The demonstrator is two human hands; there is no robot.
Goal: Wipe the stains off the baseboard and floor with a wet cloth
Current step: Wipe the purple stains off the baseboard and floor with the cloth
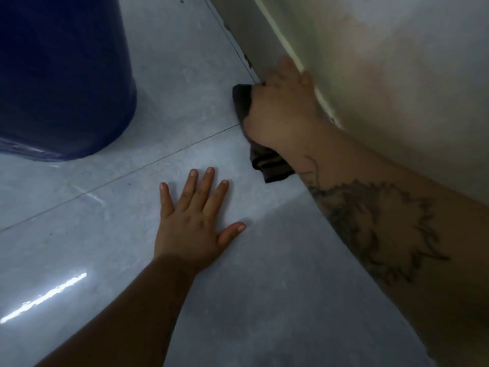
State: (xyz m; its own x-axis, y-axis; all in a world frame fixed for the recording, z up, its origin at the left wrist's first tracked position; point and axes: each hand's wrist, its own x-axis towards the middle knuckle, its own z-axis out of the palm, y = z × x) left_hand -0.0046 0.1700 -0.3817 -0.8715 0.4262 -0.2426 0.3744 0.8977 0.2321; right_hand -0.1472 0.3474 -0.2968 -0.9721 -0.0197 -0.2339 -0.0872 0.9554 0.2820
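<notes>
Head view: right hand (280, 107) is squeezing the cloth (242, 100) against the baseboard (239, 30).
Left hand (197, 218): lying flat, holding nothing.
Left to do: dark spots (248, 62) at 12 o'clock, floor (164, 88) too.

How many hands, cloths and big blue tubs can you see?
Hands: 2, the left hand flat on the floor, the right hand holding the cloth.
Cloths: 1, the dark cloth.
Blue tubs: 1, the blue tub.
Total: 4
</notes>
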